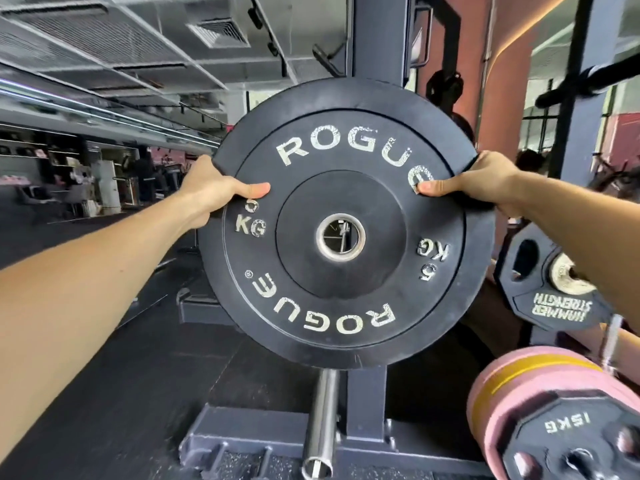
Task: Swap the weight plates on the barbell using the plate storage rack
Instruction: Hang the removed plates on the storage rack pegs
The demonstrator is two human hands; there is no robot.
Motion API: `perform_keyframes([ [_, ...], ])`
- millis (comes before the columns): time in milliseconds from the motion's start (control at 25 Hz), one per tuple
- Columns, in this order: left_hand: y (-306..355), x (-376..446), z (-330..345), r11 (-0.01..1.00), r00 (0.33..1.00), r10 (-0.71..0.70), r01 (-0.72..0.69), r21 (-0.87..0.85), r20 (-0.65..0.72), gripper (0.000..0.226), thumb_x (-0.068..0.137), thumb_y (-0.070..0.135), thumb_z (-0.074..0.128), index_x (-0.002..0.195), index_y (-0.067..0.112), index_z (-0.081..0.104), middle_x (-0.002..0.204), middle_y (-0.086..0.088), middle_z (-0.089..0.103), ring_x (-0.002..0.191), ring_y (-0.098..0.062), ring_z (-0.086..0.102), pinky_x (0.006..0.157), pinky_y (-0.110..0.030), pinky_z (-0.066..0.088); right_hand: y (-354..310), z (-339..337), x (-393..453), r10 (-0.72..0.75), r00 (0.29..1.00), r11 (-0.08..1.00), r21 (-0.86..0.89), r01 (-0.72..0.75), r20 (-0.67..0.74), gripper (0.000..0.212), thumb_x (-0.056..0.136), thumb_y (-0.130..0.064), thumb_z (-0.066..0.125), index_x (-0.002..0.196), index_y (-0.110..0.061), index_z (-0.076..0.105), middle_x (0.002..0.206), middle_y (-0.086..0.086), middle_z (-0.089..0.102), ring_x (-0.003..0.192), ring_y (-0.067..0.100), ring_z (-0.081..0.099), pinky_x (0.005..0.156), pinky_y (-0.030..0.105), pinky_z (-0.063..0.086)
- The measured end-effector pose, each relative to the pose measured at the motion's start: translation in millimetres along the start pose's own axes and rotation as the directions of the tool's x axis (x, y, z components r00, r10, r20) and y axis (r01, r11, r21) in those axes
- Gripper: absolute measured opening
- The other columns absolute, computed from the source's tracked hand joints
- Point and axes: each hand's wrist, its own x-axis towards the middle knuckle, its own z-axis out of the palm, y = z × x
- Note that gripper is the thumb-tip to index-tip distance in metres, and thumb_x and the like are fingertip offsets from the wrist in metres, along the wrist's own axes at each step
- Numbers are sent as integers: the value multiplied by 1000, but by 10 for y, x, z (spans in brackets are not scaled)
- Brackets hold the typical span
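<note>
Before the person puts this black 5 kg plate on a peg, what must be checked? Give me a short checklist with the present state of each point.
1. Both hands hold the Rogue plate: ok, left hand and right hand grip opposite edges.
2. Plate hole free: ok, daylight shows through it.
3. Steel peg below is bare: ok.
4. Hole lined up with that peg: not ok, the plate is well above it.
5. Fingers behind the plate safe: cannot tell, hidden.

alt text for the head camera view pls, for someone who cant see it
Both hands, left hand and right hand, hold a black 5 kg Rogue bumper plate upright in front of a dark storage rack. An empty steel peg juts out below; more plates sit lower right.
</note>
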Motion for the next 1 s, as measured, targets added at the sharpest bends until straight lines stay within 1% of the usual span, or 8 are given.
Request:
perform_keyframes([
  [120, 574, 556, -34, 1000, 1000, -3, 3, 13, -9, 70, 42, 30, 100, 106, 22, 72, 97, 10, 76, 93, -11, 71, 83, -30, 55, -604, -307, 494, 6, 1000, 1000, 20, -6, 3, 46, 52, -25, 96, 90, -20, 70, 89, -6, 73, 74, 11, 69, 59, 23, 52],
  [320, 1957, 1451, -168, 1000, 1000, 16, -16, -16, -12, 55, 52, 22, 98, 97, 24, 66, 94, 9, 73, 89, -8, 69, 69, -23, 52, -1821, -911, 1328, 29, 1000, 999, 26, -29, -8, 39, 56, -22, 95, 85, -21, 68, 86, -7, 72, 72, 10, 68, 56, 23, 50],
  [480, 2839, 1948, -353, 1000, 999, -16, 16, -5, -42, 79, 39, 32, 101, 107, 22, 62, 101, 7, 73, 97, -15, 69, 88, -36, 56, -2695, -1259, 1806, 44, 999, 999, 1, -44, 9, 41, 56, -22, 95, 87, -21, 69, 85, -8, 72, 71, 9, 68, 53, 21, 51],
  [600, 3299, 2185, -490, 1000, 999, -23, 23, 15, -25, 95, 24, 46, 100, 109, 21, 68, 100, 8, 76, 96, -16, 71, 89, -40, 57, -3188, -1483, 1957, 48, 999, 999, -15, -47, 17, 41, 58, -24, 93, 90, -21, 68, 82, -9, 69, 68, 6, 65, 45, 17, 49],
  [720, 3617, 2225, -510, 1000, 1000, -3, 3, -6, 13, 68, 45, 29, 99, 107, 19, 72, 99, 6, 76, 96, -16, 71, 89, -39, 56, -3387, -1662, 1960, 28, 1000, 999, -20, -28, -13, 50, 57, -25, 94, 100, -18, 69, 87, -8, 71, 72, 7, 67, 50, 19, 50],
  [800, 3708, 2246, -437, 1000, 1000, 11, -11, -20, 7, 64, 52, 22, 98, 110, 17, 71, 100, 6, 75, 97, -15, 70, 90, -37, 55, -3400, -1795, 1952, 23, 1000, 999, -32, -24, -21, 53, 58, -26, 94, 104, -17, 69, 88, -8, 71, 73, 7, 67, 50, 19, 51],
  [960, 3868, 2106, -86, 1000, 1000, -11, 11, -16, 10, 97, 31, 41, 100, 117, 17, 63, 107, 6, 72, 101, -15, 67, 91, -37, 54, -3299, -2200, 1885, 36, 999, 998, -57, -38, -35, 63, 54, -30, 95, 110, -15, 69, 93, -5, 73, 77, 11, 70, 58, 21, 53],
  [1000, 3894, 2104, 53, 1000, 1000, -5, 6, -16, 23, 97, 28, 44, 100, 114, 18, 63, 107, 6, 72, 99, -15, 67, 88, -36, 55, -3231, -2329, 1876, 43, 998, 997, -66, -46, -46, 65, 53, -32, 95, 109, -14, 68, 93, -4, 73, 77, 12, 70, 59, 22, 52],
])
